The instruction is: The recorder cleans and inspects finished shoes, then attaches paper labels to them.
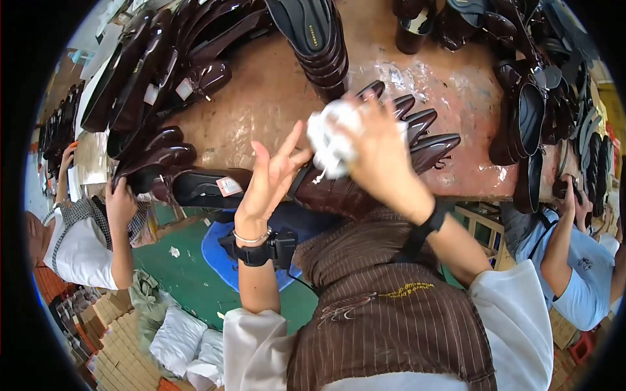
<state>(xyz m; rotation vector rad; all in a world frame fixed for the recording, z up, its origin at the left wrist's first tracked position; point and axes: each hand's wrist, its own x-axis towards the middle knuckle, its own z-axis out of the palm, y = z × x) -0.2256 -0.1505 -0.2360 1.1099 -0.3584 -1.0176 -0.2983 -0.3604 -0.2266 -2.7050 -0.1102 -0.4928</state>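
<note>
My left hand (268,179) is raised over the near edge of the table, its fingers spread and holding nothing. My right hand (385,156) grips a crumpled white wad (331,140); whether it is cloth or paper I cannot tell. Both hands hover above a row of glossy dark burgundy shoes (427,146), toes pointing away to the right, partly hidden by my right hand and forearm. Left of my left hand lies another burgundy shoe (195,186) with a black insole and a white sticker inside.
A nested stack of burgundy shoes (310,39) stands at the far middle of the brown table (254,85). More shoes crowd the left (140,72) and right (515,124). Co-workers flank me: one person's hand (120,199) touches shoes at left; another person (567,254) sits at right.
</note>
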